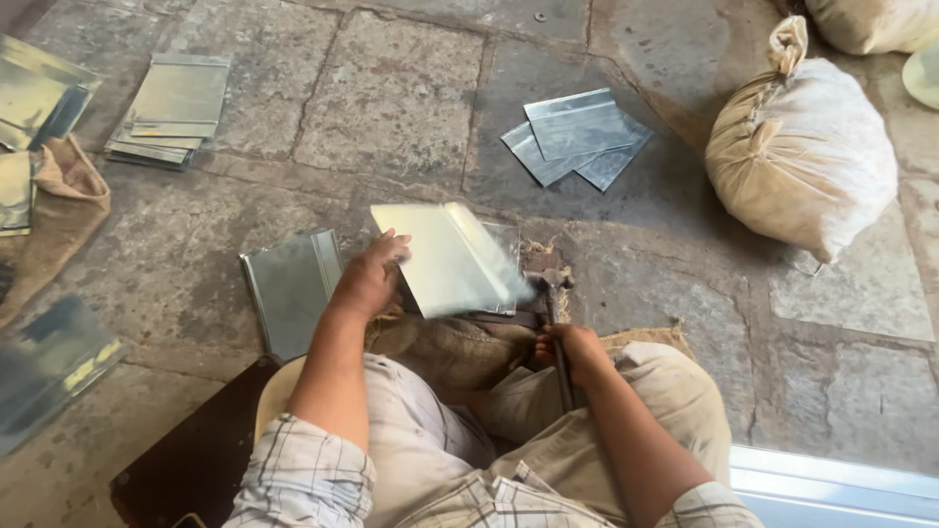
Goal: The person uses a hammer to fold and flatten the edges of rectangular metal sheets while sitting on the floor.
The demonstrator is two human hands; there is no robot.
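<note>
My left hand (370, 277) holds a bright rectangular metal sheet (445, 256) by its left edge, lifted and tilted over the stone floor in front of my knees. The sheet is blurred by motion. My right hand (570, 350) grips the handle of a hammer (554, 293), whose head rests just beyond the sheet's right edge. Under the sheet lies a piece of burlap sacking (440, 347) with a dark bar across it.
A folded metal sheet (291, 289) lies left of my hand. Stacks of sheets (171, 108) sit at far left, loose sheets (579, 135) at centre back. A tied sack (802, 156) stands right. A long metal strip (831, 484) lies by my right knee.
</note>
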